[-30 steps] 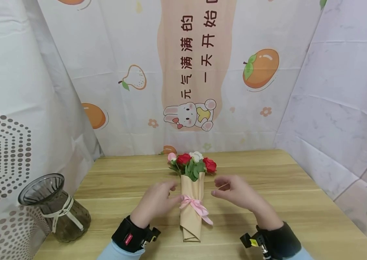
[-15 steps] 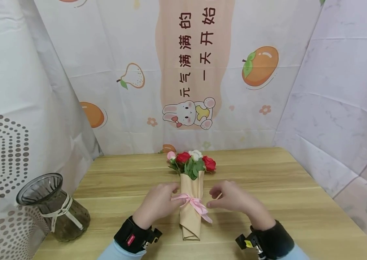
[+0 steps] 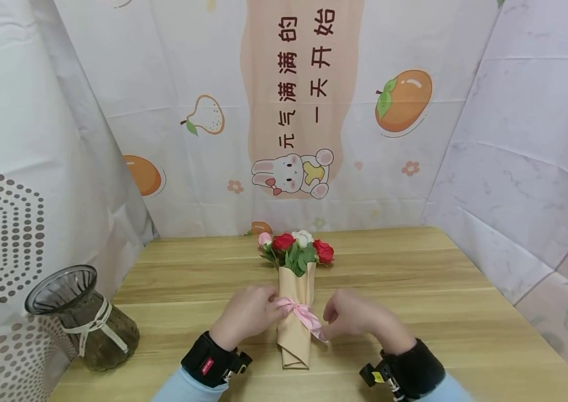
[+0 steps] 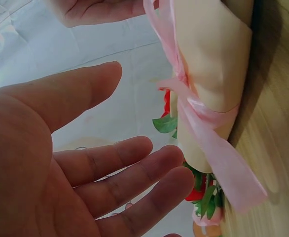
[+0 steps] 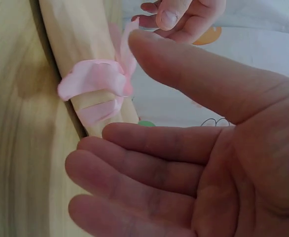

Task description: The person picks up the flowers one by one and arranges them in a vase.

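A wrapped bouquet [image 3: 294, 340] lies on the table, in tan paper tied with a pink ribbon [image 3: 309, 319]. Red, white and pink flowers [image 3: 284, 242] and green leaves stick out at its far end. My left hand [image 3: 248, 314] is beside its left side, close to the ribbon's left end. In the left wrist view, the left thumb [image 4: 95, 86] and fingers stand apart with nothing between them. On the other side, my right hand [image 3: 356, 315] is at the ribbon's lower tail; contact is unclear. In the right wrist view, its thumb [image 5: 184, 64] and fingers are spread, the ribbon [image 5: 92, 79] just beyond.
A dark glass vase [image 3: 98, 329] with a white cord bow stands at the table's left edge. The wooden table [image 3: 414, 279] meets a fruit-printed curtain [image 3: 203, 178] at the back. Marbled sheeting [image 3: 530, 167] hangs on the right.
My right hand has moved left and lower, from apart to the ribbon's tail. The left hand has shifted slightly right toward the ribbon. The bouquet lies as before.
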Tool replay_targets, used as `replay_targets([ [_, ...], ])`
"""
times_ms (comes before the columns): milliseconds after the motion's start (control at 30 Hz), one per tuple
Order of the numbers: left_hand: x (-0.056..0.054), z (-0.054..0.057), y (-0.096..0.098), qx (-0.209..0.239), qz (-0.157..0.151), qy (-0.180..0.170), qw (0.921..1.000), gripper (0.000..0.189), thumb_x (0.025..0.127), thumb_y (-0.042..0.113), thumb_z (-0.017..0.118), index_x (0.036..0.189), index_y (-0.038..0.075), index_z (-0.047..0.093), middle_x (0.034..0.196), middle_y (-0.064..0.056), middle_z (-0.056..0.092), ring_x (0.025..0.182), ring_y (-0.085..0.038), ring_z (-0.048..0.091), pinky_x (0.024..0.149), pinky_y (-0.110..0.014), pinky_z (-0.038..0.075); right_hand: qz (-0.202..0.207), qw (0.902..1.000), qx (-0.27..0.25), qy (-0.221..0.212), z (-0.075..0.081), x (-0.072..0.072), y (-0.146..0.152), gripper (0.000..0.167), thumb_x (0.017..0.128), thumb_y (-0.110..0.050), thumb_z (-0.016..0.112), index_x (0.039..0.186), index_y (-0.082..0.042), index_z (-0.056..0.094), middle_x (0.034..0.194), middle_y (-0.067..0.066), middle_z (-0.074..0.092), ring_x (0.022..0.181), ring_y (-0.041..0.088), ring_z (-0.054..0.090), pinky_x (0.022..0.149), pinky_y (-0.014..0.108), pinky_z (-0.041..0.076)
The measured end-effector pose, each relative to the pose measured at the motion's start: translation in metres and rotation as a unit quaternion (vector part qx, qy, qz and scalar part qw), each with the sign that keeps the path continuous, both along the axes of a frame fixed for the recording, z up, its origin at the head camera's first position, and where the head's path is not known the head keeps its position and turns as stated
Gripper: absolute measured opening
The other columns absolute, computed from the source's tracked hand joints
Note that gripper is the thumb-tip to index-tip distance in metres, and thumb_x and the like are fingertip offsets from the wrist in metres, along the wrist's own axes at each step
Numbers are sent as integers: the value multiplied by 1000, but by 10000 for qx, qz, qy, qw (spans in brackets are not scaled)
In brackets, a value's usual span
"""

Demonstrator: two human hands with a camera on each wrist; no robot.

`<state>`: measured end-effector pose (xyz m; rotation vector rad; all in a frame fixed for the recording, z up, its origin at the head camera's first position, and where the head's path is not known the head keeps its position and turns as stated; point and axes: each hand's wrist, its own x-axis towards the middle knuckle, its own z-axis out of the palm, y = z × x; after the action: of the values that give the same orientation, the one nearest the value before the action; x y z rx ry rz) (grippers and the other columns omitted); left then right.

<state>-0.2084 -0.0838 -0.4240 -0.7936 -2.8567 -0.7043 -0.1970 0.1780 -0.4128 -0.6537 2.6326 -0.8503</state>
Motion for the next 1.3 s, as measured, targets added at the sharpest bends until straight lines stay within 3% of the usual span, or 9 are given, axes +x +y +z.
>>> replay_targets([
  [333, -2, -5, 1, -234, 89, -195, 9995, 26, 84, 36, 81, 87, 13, 69, 67, 7, 47, 60, -10, 43, 51, -28, 31, 102, 9993, 354, -19, -10, 3, -9, 23, 71, -23, 88, 66, -17, 66, 63, -7, 60, 58, 11, 52, 53, 30, 43],
  [533, -1, -7, 0, -314, 135, -210, 9992, 28, 81, 35, 82, 78, 12, 66, 64, 8, 39, 58, -10, 39, 51, -28, 27, 177, 9989, 431, -46, -15, 3, -12, 25, 71, -21, 89, 62, -18, 65, 58, -9, 57, 53, 9, 48, 49, 27, 38],
  [833, -2, -11, 2, -421, 119, -325, 9985, 27, 78, 34, 85, 71, 22, 61, 70, 10, 51, 62, -8, 45, 53, -26, 35, 258, 9982, 542, -86, -18, 2, -16, 28, 72, -20, 88, 59, -15, 64, 54, -10, 47, 50, 7, 42, 47, 25, 32],
  [1067, -3, -14, 3, -432, 93, -203, 9988, 28, 77, 31, 84, 66, 24, 59, 69, 10, 50, 61, -7, 45, 52, -26, 35, 130, 9981, 365, -477, -19, 2, -18, 28, 78, -14, 86, 62, -14, 63, 54, -3, 55, 45, 8, 46, 43, 25, 36],
  [1300, -2, -17, 4, -431, 40, -90, 9990, 29, 79, 27, 82, 62, 25, 58, 65, 12, 49, 58, -6, 44, 51, -27, 35, 151, 9982, 322, -482, -21, 2, -18, 27, 82, -12, 83, 64, -14, 64, 54, 3, 58, 45, 9, 47, 42, 26, 38],
])
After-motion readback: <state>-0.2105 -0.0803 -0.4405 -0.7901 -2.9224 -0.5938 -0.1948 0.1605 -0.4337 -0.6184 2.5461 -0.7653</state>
